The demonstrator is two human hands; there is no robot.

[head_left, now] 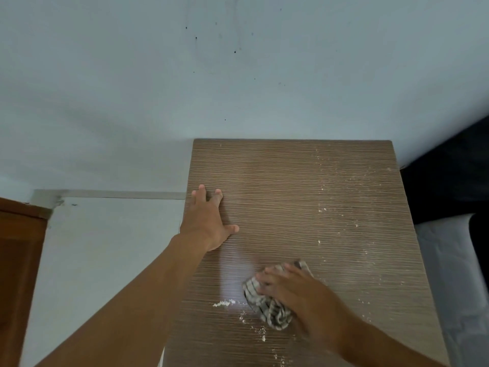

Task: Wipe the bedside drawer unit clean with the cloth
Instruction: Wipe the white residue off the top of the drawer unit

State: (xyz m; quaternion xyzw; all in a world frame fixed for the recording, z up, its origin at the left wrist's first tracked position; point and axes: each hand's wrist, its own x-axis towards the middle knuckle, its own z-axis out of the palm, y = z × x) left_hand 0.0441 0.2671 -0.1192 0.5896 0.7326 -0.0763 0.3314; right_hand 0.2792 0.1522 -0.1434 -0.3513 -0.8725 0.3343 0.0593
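The brown wood-grain top of the bedside drawer unit (296, 186) fills the middle and right of the view. White crumbs and dust lie scattered on it, mostly down its right side and in a small heap (221, 303) near the front. My right hand (293, 290) presses flat on a crumpled striped grey and white cloth (267, 308) at the front middle of the top; the hand is blurred. My left hand (209, 221) lies flat with fingers spread on the unit's left edge, holding nothing.
A pale blue-grey wall stands directly behind the unit. A brown wooden door or panel (18, 274) is at the far left. A bed with a dark headboard (449, 176) and white sheet (455, 274) adjoins the unit on the right.
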